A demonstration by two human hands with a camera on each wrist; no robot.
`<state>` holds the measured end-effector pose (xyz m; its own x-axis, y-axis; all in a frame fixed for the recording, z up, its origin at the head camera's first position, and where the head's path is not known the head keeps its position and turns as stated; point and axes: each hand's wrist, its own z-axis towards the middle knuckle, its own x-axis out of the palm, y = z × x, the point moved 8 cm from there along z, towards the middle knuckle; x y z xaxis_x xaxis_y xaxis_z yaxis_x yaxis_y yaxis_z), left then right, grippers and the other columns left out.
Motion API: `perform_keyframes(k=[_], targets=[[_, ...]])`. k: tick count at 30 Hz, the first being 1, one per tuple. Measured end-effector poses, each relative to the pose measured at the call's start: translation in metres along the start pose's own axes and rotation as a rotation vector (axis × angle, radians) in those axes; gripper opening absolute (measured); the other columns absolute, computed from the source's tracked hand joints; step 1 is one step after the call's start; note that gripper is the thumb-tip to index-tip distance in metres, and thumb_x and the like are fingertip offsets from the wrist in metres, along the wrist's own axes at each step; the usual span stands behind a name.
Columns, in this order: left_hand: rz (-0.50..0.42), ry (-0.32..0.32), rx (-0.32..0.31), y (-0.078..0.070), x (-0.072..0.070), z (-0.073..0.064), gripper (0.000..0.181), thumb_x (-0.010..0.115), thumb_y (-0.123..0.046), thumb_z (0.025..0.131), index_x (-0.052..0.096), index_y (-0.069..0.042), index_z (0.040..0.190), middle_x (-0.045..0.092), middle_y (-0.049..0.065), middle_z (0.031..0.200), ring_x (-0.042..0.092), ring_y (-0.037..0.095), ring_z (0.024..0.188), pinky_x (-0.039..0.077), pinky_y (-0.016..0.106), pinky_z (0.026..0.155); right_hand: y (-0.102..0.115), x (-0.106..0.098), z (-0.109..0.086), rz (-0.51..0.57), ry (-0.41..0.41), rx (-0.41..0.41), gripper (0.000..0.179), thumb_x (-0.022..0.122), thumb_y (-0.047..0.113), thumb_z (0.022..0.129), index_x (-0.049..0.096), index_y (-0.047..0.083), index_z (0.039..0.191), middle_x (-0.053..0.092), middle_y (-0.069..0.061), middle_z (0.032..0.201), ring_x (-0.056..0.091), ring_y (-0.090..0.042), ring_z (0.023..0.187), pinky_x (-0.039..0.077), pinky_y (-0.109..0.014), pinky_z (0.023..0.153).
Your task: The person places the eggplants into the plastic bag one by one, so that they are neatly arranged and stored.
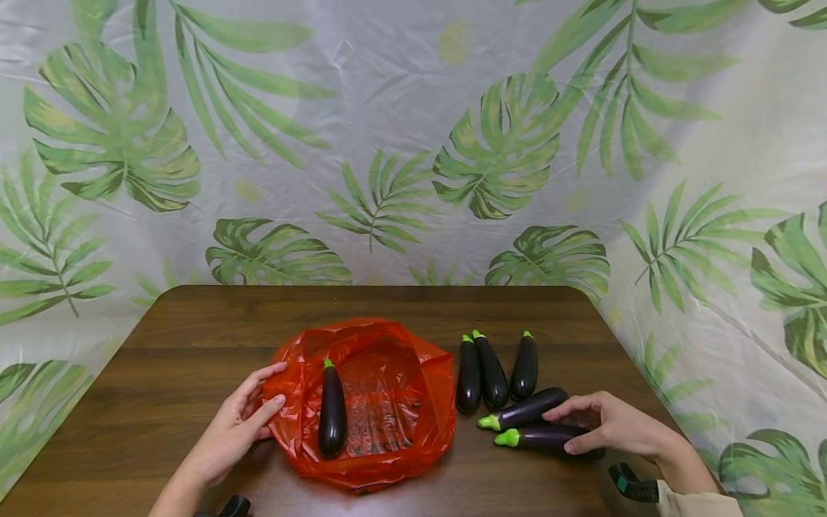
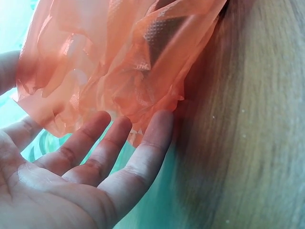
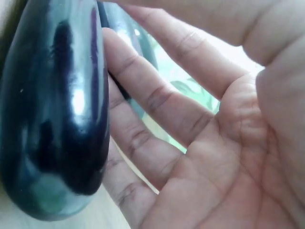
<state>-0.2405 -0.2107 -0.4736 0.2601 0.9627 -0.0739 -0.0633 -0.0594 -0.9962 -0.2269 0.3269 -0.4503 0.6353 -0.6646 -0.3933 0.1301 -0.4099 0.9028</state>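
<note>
Before us, a person's right hand (image 1: 614,429) grasps the nearest eggplant (image 1: 543,437) on the wooden table (image 1: 174,380), 4 other eggplants (image 1: 492,373) close by; the left hand (image 1: 235,424), fingers relaxed, touches a red plastic bag (image 1: 434,406) with 1 eggplant inside (image 1: 332,416).

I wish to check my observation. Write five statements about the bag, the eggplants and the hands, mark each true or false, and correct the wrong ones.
1. One eggplant lies in the red bag. True.
2. The left hand holds an eggplant. False: the left hand touches the bag's edge.
3. The right hand touches the front eggplant. True.
4. Only three eggplants lie outside the bag. False: five eggplants do.
5. All the eggplants have green stem ends. True.
</note>
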Motion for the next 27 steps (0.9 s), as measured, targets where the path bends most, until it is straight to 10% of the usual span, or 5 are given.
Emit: perform_keyframes(k=[27], targets=[[0.001,0.010,0.003,0.001,-0.001,0.002,0.053,0.054,-0.013,0.113,0.035,-0.006,0.162,0.063,-0.019,0.131,0.073,0.011,0.107,0.067,0.036,0.079,-0.010,0.013,0.000,0.005,0.084,0.050,0.048,0.078,0.002,0.094,0.063,-0.012,0.137,0.073,-0.006,0.127,0.069,-0.006,0.107,0.057,-0.022,0.088]])
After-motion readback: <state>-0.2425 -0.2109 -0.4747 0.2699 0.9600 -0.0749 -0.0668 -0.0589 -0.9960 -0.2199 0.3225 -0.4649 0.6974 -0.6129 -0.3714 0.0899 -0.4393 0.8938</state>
